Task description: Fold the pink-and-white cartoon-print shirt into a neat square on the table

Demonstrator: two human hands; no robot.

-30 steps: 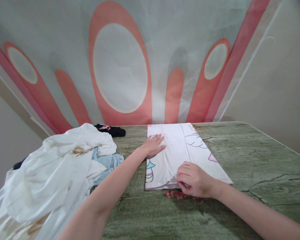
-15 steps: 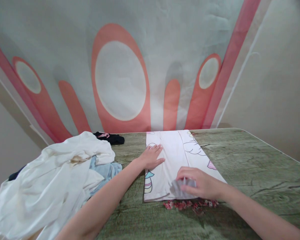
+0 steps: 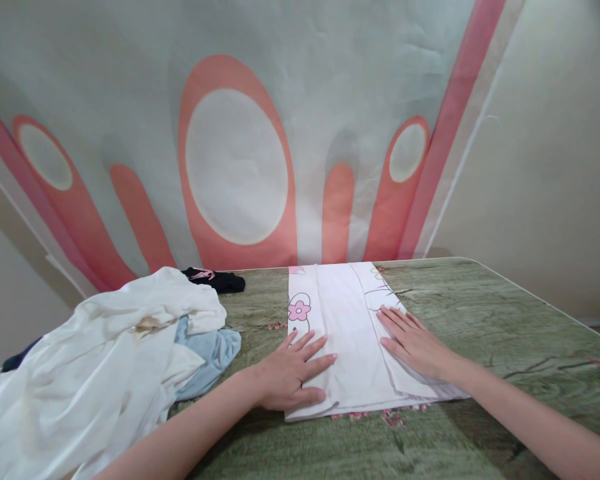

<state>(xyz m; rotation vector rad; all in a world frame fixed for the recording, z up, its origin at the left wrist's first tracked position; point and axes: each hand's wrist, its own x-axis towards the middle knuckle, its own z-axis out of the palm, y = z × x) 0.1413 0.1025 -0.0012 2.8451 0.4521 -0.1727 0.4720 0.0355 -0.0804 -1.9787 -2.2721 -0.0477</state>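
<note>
A folded white garment (image 3: 353, 333) with cartoon prints, among them a pink flower at its left, lies flat on the wood-patterned table. Its two sides are turned in over the middle, leaving two lengthwise edges. My left hand (image 3: 296, 373) rests on the near left part with fingers spread. On the right side, my right hand (image 3: 415, 340) lies flat with its fingers stretched out over the printed strip. Neither hand grips anything. I cannot tell what kind of garment it is.
At the left a heap of white clothing (image 3: 95, 360) covers much of the table (image 3: 510, 373), with a light blue cloth (image 3: 213, 357) under its edge. Behind it lies a small black garment (image 3: 225, 282). A wall hanging (image 3: 235, 160) with coral shapes rises behind the table.
My right hand has let go of the bunched near edge, now flat, and moved onto the garment's right side. My left hand has slid nearer to me, uncovering the pink flower.
</note>
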